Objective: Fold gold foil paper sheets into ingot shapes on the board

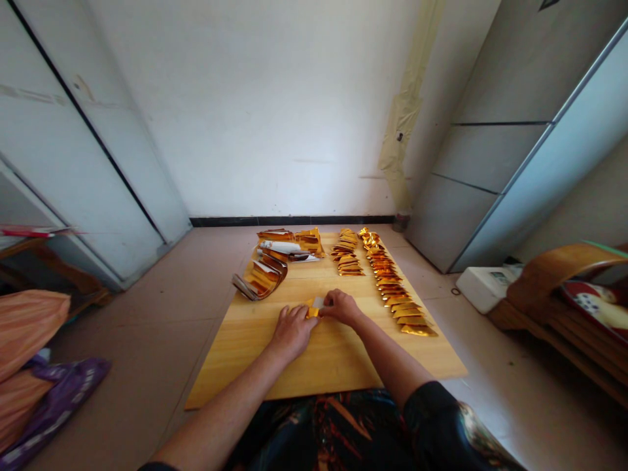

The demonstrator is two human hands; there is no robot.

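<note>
Both my hands meet over a small gold paper piece [314,307] lying on a wooden board [324,360]. My left hand [291,331] presses on the paper's left side with curled fingers. My right hand [340,306] pinches its right side, fingers closed on it. The paper shows a gold face and a white underside. A long row of folded gold pieces [392,288] runs along the board's right side, and a shorter row [346,254] lies further back.
Stacks of unfolded gold sheets [267,271] and more [294,243] sit at the board's far left. A white appliance [483,284] and wooden chair [554,288] stand right. Orange and purple bags [34,366] lie left. White wall and cabinets surround.
</note>
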